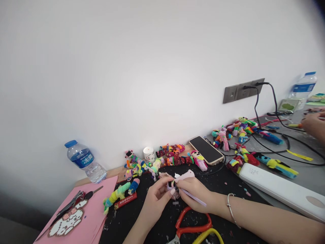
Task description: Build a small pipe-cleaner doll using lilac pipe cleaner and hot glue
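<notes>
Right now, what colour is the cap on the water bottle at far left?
Blue. The bottle cap shows clearly in the head view, above the blue label.

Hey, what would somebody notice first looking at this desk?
Probably the two hands at the centre, left hand and right hand, pinching a small pink pipe-cleaner piece. Behind them, a bright row of pipe-cleaner figures lines the wall, with a water bottle at the left.

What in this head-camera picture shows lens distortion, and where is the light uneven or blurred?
Head view: the wall socket strip and table tilt and curve towards the right edge; corners darken, strongest top right and bottom left; the white wall is bright and flat; another person's hand at the right edge looks soft.
</notes>
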Motion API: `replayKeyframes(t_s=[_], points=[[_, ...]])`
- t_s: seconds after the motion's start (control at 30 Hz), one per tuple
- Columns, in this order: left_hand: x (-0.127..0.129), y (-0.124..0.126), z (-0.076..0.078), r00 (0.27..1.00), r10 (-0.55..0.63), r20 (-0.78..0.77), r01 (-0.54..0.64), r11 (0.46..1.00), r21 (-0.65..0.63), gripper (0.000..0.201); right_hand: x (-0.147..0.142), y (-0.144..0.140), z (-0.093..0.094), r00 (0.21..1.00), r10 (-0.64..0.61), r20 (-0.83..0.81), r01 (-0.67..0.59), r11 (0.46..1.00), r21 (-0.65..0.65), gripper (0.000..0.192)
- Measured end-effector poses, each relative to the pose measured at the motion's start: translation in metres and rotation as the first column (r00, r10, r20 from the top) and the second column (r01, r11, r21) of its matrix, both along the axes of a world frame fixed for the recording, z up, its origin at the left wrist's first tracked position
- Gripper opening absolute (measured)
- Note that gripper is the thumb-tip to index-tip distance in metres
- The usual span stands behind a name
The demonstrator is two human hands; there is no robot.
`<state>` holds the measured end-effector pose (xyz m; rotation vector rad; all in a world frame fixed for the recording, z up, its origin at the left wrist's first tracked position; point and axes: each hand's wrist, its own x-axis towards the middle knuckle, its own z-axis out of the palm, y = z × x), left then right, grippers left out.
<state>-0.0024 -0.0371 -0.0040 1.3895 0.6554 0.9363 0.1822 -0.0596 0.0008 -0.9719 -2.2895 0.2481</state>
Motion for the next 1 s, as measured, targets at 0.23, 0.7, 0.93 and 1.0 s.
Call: replayKeyframes(t_s=[0.23,0.7,0.93,1.0], points=[[0.0003,0.0006,-0.0015,1.000,0.022,-0.005,-0.022,1.000,-0.022,0.025,-0.0011,0.0007,0.0029,1.000,-0.016,-0.002,0.016,1.000,0.006,0.015],[0.0012,-0.0006,0.0031,1.000,0.003,0.008,-0.003,1.000,0.004,0.023,-0.0010,-0.0005,0.0007,0.998,-0.026,-0.064,0.027,0.999,0.018,0.013],[0.0011,-0.0006,0.0035,1.000,-0.009,0.006,0.009,1.000,0.024,0.023,-0.0013,0.0012,0.0008,0.999,-0.009,-0.045,0.011,0.999,0.048,0.013],[0.0015,-0.0002,0.0029,1.000,-0.001,0.002,0.001,1.000,0.031,0.023,-0.0011,0.0013,-0.0002,0.999,-0.005,-0.045,0.007,0.999,0.046,0.013]])
